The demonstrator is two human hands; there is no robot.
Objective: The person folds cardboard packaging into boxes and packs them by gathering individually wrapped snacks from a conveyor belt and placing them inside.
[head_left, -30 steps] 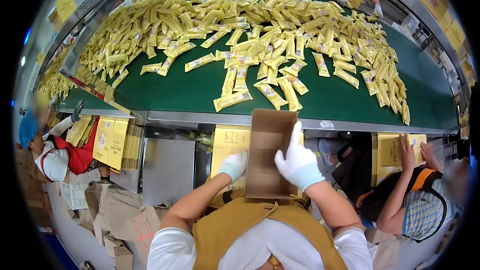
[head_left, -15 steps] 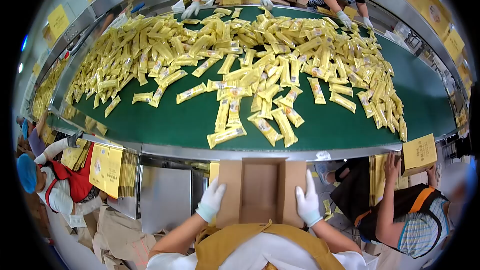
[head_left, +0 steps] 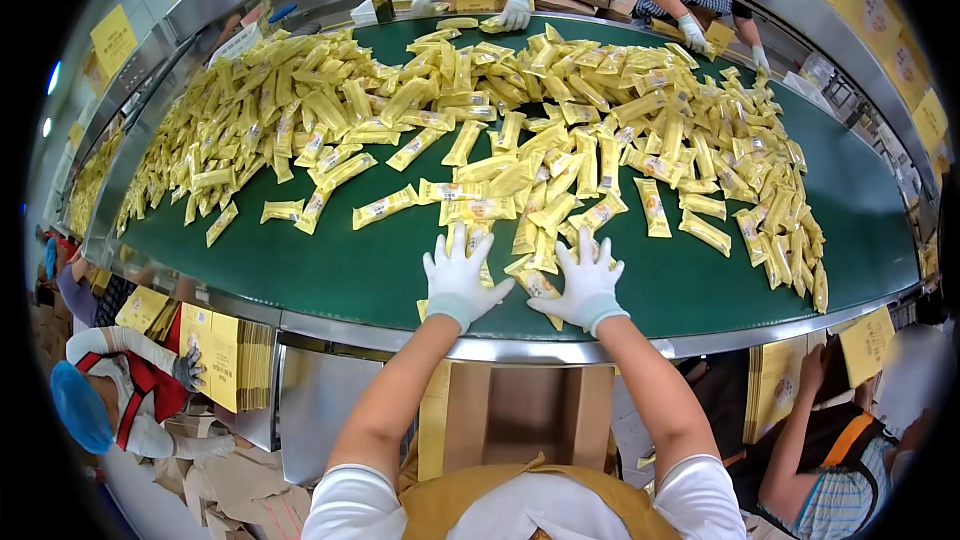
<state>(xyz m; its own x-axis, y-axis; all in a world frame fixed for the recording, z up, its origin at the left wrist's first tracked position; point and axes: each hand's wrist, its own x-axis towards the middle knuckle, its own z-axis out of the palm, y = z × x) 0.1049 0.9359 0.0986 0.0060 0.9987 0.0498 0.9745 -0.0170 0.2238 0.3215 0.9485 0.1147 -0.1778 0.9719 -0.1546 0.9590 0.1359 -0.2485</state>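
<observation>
Both gloved hands reach over the near edge of the green conveyor belt [head_left: 330,270]. My left hand [head_left: 460,275], fingers spread, lies over yellow wrapped snack packets that it partly hides. Beside it, my right hand [head_left: 585,282] is spread too, with its thumb by a packet [head_left: 535,285] between the hands. Many more packets [head_left: 480,210] lie loose just ahead of the fingertips, running into a large heap [head_left: 300,100]. Below my forearms an open cardboard box [head_left: 530,410] stands against the belt's edge, its inside bare.
A metal rim [head_left: 350,333] borders the belt. To the left, a blue-capped person [head_left: 130,380] is beside stacked flat yellow cartons [head_left: 225,360]. At right, another person [head_left: 830,460] handles a yellow box [head_left: 865,345]. Two people's gloved hands work at the far side.
My hands have left the box sides and moved forward onto the packets, fingers spreading. The box now sits lower, without my hands on it. Across the belt, a person's hands have shifted at the packets.
</observation>
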